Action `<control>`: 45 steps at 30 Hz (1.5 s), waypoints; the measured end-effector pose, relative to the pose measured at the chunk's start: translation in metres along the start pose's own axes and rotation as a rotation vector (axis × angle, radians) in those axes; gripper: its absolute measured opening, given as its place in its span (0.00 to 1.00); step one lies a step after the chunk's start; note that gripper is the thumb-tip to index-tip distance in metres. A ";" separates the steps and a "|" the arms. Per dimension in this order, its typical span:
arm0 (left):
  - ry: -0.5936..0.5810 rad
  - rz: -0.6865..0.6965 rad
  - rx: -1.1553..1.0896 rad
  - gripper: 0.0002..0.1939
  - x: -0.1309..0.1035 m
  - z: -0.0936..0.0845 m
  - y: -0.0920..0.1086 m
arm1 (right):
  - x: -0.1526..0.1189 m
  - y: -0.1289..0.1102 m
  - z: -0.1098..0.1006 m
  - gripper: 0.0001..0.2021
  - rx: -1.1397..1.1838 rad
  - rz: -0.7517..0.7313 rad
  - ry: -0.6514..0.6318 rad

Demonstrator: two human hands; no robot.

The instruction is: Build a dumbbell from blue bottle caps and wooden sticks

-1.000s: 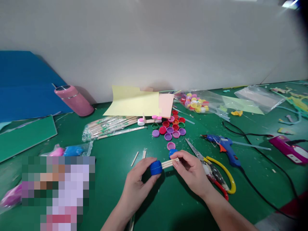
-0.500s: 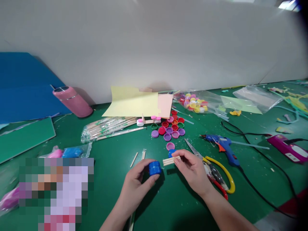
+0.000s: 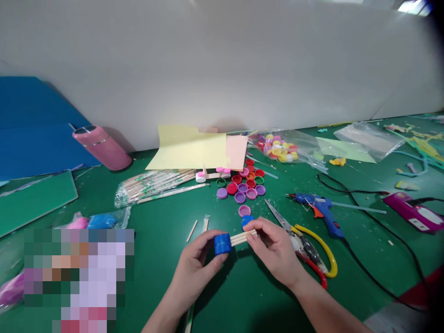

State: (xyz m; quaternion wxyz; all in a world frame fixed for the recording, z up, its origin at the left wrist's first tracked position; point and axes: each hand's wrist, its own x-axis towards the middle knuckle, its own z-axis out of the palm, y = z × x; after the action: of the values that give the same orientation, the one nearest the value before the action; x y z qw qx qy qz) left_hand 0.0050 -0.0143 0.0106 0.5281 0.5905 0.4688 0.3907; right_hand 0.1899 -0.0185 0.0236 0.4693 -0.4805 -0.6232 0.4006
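Between the thumb and fingers of my left hand (image 3: pixel 201 259) is a short blue cylinder of stacked caps (image 3: pixel 222 244). My right hand (image 3: pixel 272 245) pinches several short wooden sticks (image 3: pixel 239 238) lying side by side, their left ends at the cylinder's right side; whether they touch it I cannot tell. Another blue cap (image 3: pixel 247 222) shows just behind my right fingertips, and what supports it is hidden. Beyond my hands, loose coloured caps (image 3: pixel 251 193) lie on the green table (image 3: pixel 156 245). Two small stick pieces (image 3: pixel 192 231) rest near my left hand.
Scissors (image 3: pixel 277 215), pliers with red and yellow handles (image 3: pixel 333 259) and a blue glue gun (image 3: pixel 321 210) with its cable lie at the right. Bagged sticks (image 3: pixel 156 185), paper sheets (image 3: pixel 190 148) and a pink bottle (image 3: pixel 104 148) stand or lie farther back.
The sticks in my right hand have moved left, closing the gap to the blue cylinder. My left hand still holds the cylinder, turned slightly. The whole view has shifted a little.
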 end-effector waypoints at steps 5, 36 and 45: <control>-0.001 0.041 0.067 0.15 -0.001 0.000 -0.003 | 0.001 -0.001 0.000 0.05 -0.053 -0.030 -0.009; 0.039 0.293 0.412 0.13 0.000 -0.006 0.002 | -0.004 0.015 0.010 0.09 0.019 0.184 -0.059; 0.025 0.267 0.383 0.12 0.001 -0.008 0.006 | -0.006 0.020 0.013 0.12 0.064 0.177 -0.073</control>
State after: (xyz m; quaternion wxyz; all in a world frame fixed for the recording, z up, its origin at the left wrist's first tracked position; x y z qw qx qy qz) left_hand -0.0020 -0.0115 0.0177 0.3441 0.7319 0.4585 0.3684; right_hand 0.1828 -0.0208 0.0000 0.4243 -0.5034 -0.5819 0.4774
